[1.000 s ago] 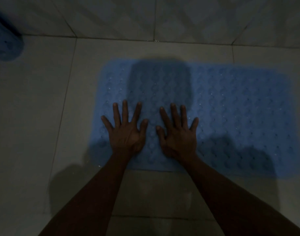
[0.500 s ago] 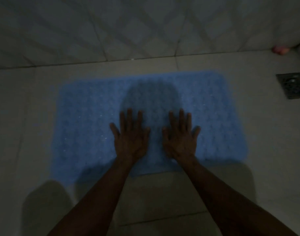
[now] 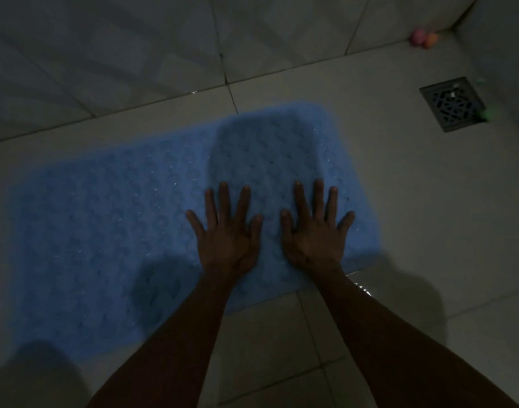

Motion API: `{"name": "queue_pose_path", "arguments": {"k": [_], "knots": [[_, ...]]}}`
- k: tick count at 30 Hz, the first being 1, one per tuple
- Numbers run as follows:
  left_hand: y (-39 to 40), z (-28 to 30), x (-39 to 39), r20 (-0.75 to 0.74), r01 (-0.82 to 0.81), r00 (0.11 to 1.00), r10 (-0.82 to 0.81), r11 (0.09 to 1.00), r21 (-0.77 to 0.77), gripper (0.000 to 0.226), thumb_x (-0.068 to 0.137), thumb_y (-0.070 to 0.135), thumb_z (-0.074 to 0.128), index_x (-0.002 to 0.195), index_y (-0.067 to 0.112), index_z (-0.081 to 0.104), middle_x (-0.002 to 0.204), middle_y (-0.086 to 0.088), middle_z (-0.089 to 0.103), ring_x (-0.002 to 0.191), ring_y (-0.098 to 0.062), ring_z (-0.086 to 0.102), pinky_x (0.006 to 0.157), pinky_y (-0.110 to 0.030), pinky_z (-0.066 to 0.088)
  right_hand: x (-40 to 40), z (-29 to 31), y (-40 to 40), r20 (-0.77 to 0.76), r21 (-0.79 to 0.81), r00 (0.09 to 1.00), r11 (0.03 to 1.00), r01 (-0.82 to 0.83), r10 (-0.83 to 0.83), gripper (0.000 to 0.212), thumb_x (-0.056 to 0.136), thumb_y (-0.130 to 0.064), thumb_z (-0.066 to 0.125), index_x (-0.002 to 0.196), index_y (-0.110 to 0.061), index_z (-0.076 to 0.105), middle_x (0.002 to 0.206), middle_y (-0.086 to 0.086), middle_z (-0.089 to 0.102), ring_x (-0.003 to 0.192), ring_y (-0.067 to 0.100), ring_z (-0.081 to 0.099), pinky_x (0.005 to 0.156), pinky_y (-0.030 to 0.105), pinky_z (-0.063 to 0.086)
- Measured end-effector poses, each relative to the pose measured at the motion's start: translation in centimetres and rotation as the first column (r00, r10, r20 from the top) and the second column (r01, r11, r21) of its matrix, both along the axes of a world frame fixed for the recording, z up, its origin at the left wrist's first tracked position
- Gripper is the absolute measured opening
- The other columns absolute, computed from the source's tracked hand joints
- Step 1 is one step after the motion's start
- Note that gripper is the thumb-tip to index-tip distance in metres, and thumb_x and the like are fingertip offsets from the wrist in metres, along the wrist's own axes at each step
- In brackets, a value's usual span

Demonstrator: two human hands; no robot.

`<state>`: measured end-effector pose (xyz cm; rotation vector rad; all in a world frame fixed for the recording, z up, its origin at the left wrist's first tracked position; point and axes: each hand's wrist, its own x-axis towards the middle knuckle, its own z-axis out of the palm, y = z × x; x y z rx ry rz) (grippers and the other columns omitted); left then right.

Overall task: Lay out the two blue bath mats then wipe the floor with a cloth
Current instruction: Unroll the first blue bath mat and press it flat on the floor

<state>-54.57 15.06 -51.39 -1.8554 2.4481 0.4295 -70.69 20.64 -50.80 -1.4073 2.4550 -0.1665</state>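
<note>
Dim tiled bathroom or wet room, by the looks of it

A metal floor drain [image 3: 452, 103] is set into pale floor tiles [image 3: 429, 201] up right of the hands, and a tiled wall [image 3: 134, 54] is seen beyond them.

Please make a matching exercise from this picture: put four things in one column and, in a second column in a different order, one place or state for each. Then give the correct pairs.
Column one:
1. blue bath mat
2. floor drain
3. left hand
4. small pink and orange things

Column two:
A. in the far corner, where the floor meets the wall
B. lying flat on the floor tiles
C. a dark square grate set in the floor on the right
D. pressed flat on the mat with fingers spread, beside the right hand

Pairs: 1-B, 2-C, 3-D, 4-A
</note>
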Motion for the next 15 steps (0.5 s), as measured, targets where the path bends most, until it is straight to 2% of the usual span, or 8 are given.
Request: {"name": "queue_pose_path", "arguments": {"k": [6, 9, 12, 15], "knots": [[-0.4, 0.5, -0.2, 0.020, 0.001, 1.000, -0.004, 0.993, 0.118, 0.065, 0.100, 0.068, 0.011, 0.155, 0.047, -0.015, 0.165, 0.007, -0.026, 0.150, -0.024, -0.030, 0.117, -0.065, -0.012, 0.0, 0.0, -0.3, 0.033, 0.045, 0.999, 0.999, -0.003, 0.001, 0.062, 0.097, -0.064, 0.013, 0.151, -0.046, -0.012, 0.161, -0.010, -0.023, 0.145, 0.019, -0.029, 0.115, 0.062, -0.010], [-0.9, 1.8, -0.4, 0.011, 0.005, 1.000, -0.007, 0.987, 0.161, 0.069, 0.097, 0.071, 0.012, 0.157, 0.045, -0.013, 0.167, 0.004, -0.020, 0.152, -0.028, -0.023, 0.118, -0.064, -0.010, -0.1, 0.5, -0.5, 0.065, 0.062, 0.998, 0.998, -0.019, 0.015, 0.064, 0.097, -0.062, 0.014, 0.152, -0.043, -0.014, 0.160, -0.007, -0.025, 0.145, 0.023, -0.030, 0.113, 0.065, -0.010], [-3.0, 2.9, -1.0, -0.027, 0.012, 1.000, -0.011, 0.998, 0.055, 0.071, 0.098, 0.068, 0.021, 0.160, 0.040, -0.001, 0.169, -0.003, -0.005, 0.154, -0.033, -0.007, 0.121, -0.061, -0.003, 0.5, 1.4, -2.3, 0.031, -0.028, 0.999, 0.999, -0.031, 0.032, 0.067, 0.097, -0.060, 0.020, 0.154, -0.039, -0.009, 0.162, -0.002, -0.022, 0.147, 0.026, -0.026, 0.113, 0.064, -0.013], [-7.3, 2.9, -2.1, -0.023, 0.042, 0.999, -0.041, 0.999, 0.017, 0.068, 0.100, 0.065, 0.019, 0.159, 0.041, -0.005, 0.168, 0.000, -0.016, 0.153, -0.033, -0.016, 0.120, -0.064, -0.005, 0.5, 1.8, -7.1, 0.100, -0.049, 0.993, 0.997, -0.053, 0.058, 0.065, 0.098, -0.060, 0.019, 0.153, -0.042, -0.011, 0.161, -0.004, -0.025, 0.146, 0.024, -0.027, 0.114, 0.062, -0.013]]}}
